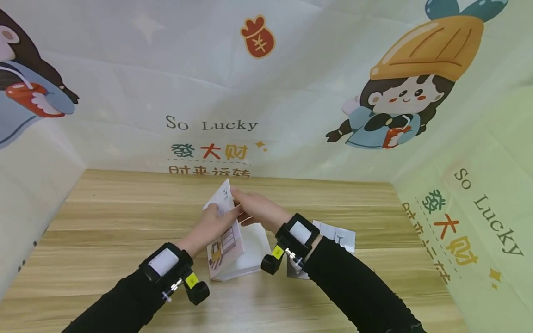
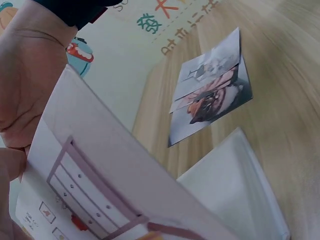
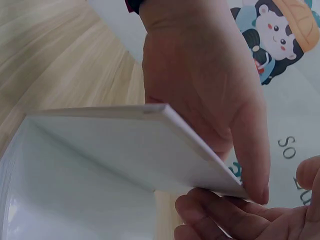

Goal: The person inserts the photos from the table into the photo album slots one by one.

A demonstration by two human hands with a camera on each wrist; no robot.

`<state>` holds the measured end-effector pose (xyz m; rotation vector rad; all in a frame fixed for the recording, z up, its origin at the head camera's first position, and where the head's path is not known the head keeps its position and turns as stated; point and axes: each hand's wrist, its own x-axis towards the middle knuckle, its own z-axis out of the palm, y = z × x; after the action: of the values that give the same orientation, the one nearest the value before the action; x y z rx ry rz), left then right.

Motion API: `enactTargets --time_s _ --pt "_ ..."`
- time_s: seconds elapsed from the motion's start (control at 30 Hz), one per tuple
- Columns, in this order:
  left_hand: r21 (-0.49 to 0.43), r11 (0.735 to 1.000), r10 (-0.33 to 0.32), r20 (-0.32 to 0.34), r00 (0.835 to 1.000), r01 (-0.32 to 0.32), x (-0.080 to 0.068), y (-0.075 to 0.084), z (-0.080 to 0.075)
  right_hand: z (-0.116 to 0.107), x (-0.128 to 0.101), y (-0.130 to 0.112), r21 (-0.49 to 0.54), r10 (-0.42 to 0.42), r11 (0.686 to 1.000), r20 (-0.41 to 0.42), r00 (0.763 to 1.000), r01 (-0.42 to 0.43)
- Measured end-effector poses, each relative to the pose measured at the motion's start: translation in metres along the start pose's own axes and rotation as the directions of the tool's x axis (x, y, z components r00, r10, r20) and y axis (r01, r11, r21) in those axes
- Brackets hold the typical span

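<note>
A photo album (image 1: 226, 249) with a pale pink cover, printed with a drawn chest of drawers, stands half opened on the table, its cover raised and the white inside showing. My left hand (image 1: 216, 222) pinches the raised cover, thumb on the printed face and fingers on the other side. At the cover's far upper edge my right hand (image 1: 262, 208) holds on, its thumb (image 3: 252, 165) along the edge. Both hands meet there, and some fingertips are hidden. Several photo prints (image 2: 212, 82), one showing a cat-like animal, lie to the right, partly behind the right wrist in the head view.
The wood-grain tabletop (image 1: 125, 222) runs back to a printed cloth (image 1: 125, 92) that hangs behind and at both sides. Each wrist carries a strapped camera, the left one (image 1: 195, 289) close to the album's near edge.
</note>
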<state>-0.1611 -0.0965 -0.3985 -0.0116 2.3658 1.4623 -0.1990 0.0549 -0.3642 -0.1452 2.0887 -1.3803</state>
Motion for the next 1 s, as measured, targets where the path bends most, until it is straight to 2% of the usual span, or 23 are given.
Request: enactTargets --time_s 0.13,0.27,0.4,0.53,0.67,0.83,1.0 --pt "-0.017 1.0 -0.008 0.014 1.0 0.008 -0.004 0.004 -0.013 0.009 0.001 -0.007 0.012 -0.02 1.0 0.009 1.0 0.02" --pt "-0.028 1.0 -0.005 -0.006 1.0 0.005 -0.008 0.001 -0.027 0.014 0.003 -0.009 -0.007 -0.039 0.999 0.033 0.999 0.039" --pt "-0.055 0.998 0.004 -0.03 1.0 -0.006 -0.014 -0.009 -0.044 0.01 0.005 0.0 -0.049 -0.016 0.999 0.032 0.999 0.017" --pt "-0.018 1.0 -0.005 -0.025 1.0 0.005 -0.023 -0.026 -0.066 -0.002 0.008 0.019 -0.065 0.032 0.997 -0.001 0.999 -0.032" --pt "0.014 1.0 0.001 0.005 1.0 -0.002 -0.026 -0.046 -0.083 -0.018 0.008 0.041 -0.084 0.08 0.993 -0.063 0.995 -0.085" --pt "-0.03 0.999 0.016 0.039 0.999 -0.015 -0.028 -0.069 -0.094 -0.044 0.003 0.071 -0.11 0.098 0.987 -0.187 0.977 -0.12" --pt "-0.05 0.998 -0.037 0.055 0.998 0.04 -0.027 -0.087 -0.101 -0.071 -0.006 0.1 -0.231 0.088 0.959 -0.313 0.946 -0.166"
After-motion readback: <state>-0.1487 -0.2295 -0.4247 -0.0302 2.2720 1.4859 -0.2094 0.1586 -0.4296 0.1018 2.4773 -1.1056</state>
